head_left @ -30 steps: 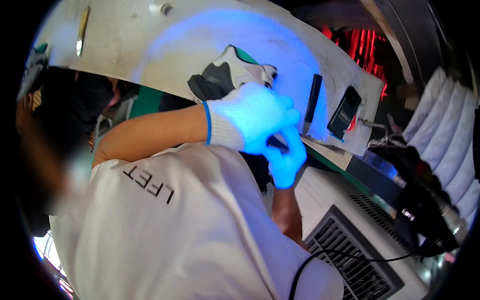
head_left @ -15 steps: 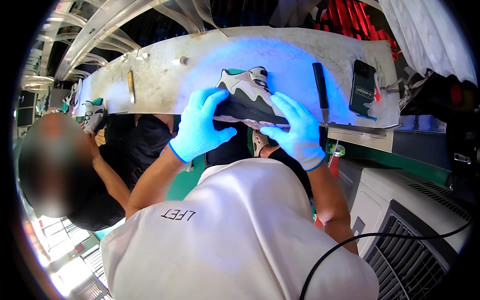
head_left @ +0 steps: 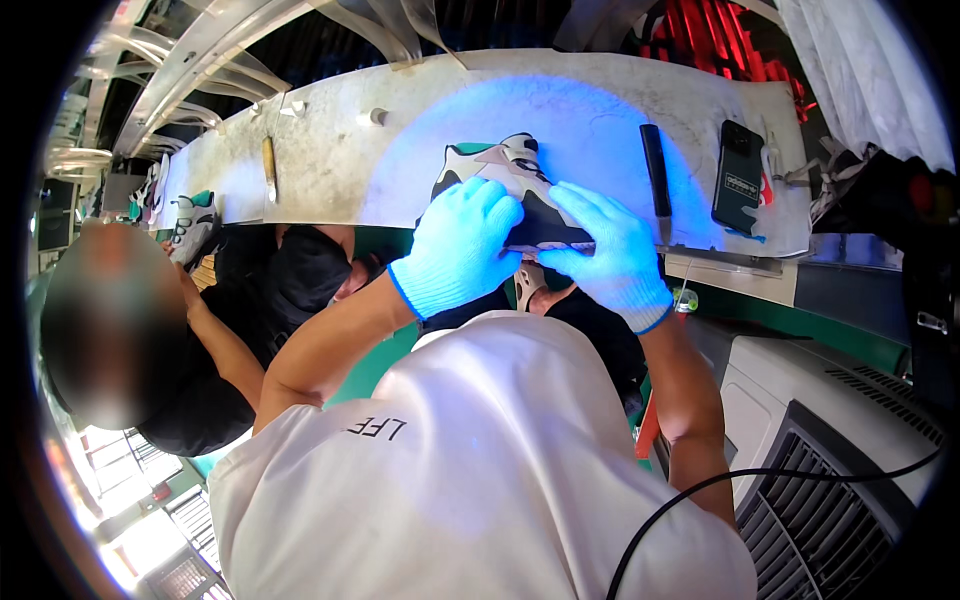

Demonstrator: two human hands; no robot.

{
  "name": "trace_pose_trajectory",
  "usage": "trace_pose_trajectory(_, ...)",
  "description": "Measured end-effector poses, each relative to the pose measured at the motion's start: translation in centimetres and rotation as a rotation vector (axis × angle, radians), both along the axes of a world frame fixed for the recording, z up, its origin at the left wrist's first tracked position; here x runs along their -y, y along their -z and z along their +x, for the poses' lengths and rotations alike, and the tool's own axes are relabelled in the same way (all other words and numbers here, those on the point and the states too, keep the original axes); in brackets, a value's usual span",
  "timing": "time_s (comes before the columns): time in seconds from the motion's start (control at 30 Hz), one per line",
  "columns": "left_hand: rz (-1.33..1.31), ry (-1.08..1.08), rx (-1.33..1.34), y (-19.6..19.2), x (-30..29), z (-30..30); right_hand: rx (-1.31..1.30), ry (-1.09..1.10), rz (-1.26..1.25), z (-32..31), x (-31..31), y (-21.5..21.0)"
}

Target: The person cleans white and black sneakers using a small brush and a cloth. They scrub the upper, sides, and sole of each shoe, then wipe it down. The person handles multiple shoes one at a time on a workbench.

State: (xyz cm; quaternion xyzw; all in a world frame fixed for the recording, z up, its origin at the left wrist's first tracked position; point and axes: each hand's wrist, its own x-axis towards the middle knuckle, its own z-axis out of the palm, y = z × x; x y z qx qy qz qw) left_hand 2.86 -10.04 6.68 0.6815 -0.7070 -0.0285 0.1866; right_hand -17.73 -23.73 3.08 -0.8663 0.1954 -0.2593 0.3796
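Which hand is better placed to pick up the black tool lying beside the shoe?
Probably the right hand: it rests on the shoe nearest the black tool. The left hand sits on the shoe's far side.

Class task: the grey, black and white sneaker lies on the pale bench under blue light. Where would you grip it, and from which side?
Probably grip the sneaker across its long sides, coming from the near bench edge. It lies with one long side along that edge, and the left hand and right hand already rest there. The black tool and phone crowd its right.
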Motion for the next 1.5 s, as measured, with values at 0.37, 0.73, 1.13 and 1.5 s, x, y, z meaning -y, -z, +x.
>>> trace_pose_trajectory(0.37, 0.010, -0.173, -0.294, 0.3, 0.9, 0.7, -0.054, 0.006, -0.044, 0.5, 0.1, -0.2)
trace_pose_trajectory(0.73, 0.166, -0.192, -0.372, -1.0, 2.7, 1.9, -0.082, -0.079, 0.153, 1.3, 1.8, -2.3)
trace_pose_trajectory(1.13, 0.223, 0.151, -0.469, 0.5, 4.6, 6.0, -0.313, 0.008, 0.360, 5.9, 1.7, -3.3)
trace_pose_trajectory(1.5, -0.099, -0.131, -0.291, 5.5, -4.9, 11.6, 0.065, 0.393, -0.027, 4.7, -0.8, 1.1)
